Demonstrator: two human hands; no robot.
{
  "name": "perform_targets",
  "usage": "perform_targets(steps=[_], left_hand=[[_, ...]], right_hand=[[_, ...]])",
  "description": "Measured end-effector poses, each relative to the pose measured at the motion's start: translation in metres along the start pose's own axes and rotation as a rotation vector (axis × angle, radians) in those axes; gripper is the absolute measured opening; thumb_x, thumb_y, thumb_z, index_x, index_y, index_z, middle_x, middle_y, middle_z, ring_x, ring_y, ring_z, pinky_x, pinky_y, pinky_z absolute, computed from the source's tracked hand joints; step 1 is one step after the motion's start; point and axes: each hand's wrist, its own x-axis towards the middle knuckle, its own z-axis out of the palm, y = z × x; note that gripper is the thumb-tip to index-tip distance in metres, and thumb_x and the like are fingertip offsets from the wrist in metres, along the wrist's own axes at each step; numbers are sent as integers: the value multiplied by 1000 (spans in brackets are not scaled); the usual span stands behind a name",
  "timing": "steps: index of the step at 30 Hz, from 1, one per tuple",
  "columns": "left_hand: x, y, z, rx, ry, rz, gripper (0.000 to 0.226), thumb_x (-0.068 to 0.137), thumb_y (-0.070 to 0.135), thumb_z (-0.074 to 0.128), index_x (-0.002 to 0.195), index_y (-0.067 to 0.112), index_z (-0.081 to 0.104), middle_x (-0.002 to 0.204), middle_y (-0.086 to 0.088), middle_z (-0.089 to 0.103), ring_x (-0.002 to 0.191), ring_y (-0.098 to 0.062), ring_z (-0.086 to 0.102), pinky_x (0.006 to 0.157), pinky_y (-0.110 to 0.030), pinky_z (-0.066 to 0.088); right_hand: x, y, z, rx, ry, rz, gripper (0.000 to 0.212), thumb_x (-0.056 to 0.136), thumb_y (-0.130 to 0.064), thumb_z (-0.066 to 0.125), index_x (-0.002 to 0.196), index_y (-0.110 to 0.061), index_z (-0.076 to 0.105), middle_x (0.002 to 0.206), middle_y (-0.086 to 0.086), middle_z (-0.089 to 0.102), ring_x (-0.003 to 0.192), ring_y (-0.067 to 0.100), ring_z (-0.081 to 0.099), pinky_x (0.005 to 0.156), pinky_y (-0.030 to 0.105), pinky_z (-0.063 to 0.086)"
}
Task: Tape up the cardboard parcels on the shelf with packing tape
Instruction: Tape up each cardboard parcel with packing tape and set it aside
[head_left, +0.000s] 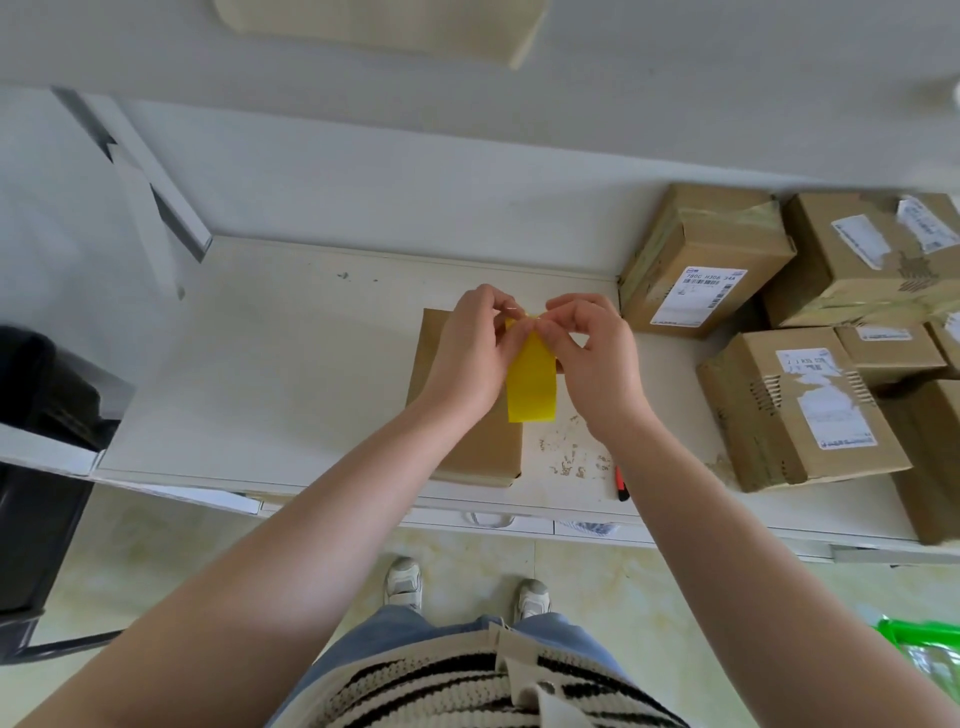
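A strip of yellow packing tape (531, 384) hangs between my two hands above a flat cardboard parcel (475, 447) lying on the white shelf (270, 364). My left hand (475, 353) pinches the tape's top edge from the left. My right hand (592, 353) pinches the same edge from the right. Both hands hover over the parcel's far end, and the tape's lower end hangs free over the parcel's right side.
Several taped cardboard boxes (800, 405) with torn labels are stacked on the shelf's right part. A red and black cutter (621, 483) lies near the shelf's front edge. A dark bin (36, 467) stands at the left. An upper shelf runs overhead.
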Motion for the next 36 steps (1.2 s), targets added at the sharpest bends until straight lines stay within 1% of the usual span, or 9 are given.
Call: perform_targets(steps=[4,9,11,13,20,24,27,32,36], left_hand=[[-5,1,4,67,-6,2,10,102,23,51,106,18,43,90,-4,64,72,-8,58,58,-12,39],[2,4,-3,-25,-54,-72,36,99,29,57,128,22,36,126,-2,51,90,-12,61,77,-22,43],[6,5,-7,65,-95,39,21,98,29,59,115,22,48,127,-1,55,75,0,60,71,-17,41],[9,6,-5,85,-120,69,11,97,28,61,96,17,57,122,-3,60,81,-2,63,70,-13,42],[11,9,12,-260,-86,-249,29,94,21,66,70,18,50,96,11,68,88,-15,63,85,-40,53],[10,14,17,-443,-121,-351,29,92,21,68,70,16,50,92,-2,68,85,-15,60,79,-34,51],[13,14,25,-548,-125,-475,28,91,24,69,70,16,53,101,-15,68,90,-21,60,80,-33,51],[24,2,38,-346,-106,-474,19,88,28,74,91,14,61,96,-4,64,90,-17,60,80,-29,49],[33,-6,48,16,-106,-231,48,85,25,77,123,14,49,115,0,55,89,-8,57,79,-23,46]], right_hand=[[5,-6,0,-29,-4,46,7,90,-13,66,88,-9,70,103,-13,58,92,9,59,86,46,54],[7,-7,-8,-8,-16,117,10,91,-13,66,91,-3,70,111,-1,60,92,20,62,76,40,57],[6,-6,-10,10,-41,130,11,92,-14,66,93,-3,69,111,0,59,93,23,64,74,41,60],[6,-3,-11,-32,-55,108,14,92,-17,67,94,-4,70,109,-2,59,92,21,64,78,45,59],[4,11,-27,57,25,110,12,94,-23,64,105,-24,67,109,-7,65,98,10,64,85,36,56],[6,36,-45,38,-142,347,34,101,-36,51,131,-26,59,123,-2,65,110,14,61,95,33,50],[0,49,-49,324,-233,541,39,100,-39,48,127,-16,63,114,9,70,106,24,67,88,37,57],[-3,52,-56,338,-132,550,29,97,-36,56,115,-16,68,99,4,74,89,18,69,66,29,57],[-6,63,-65,311,-7,653,20,95,-30,62,110,-19,68,89,-1,72,71,11,69,59,25,56]])
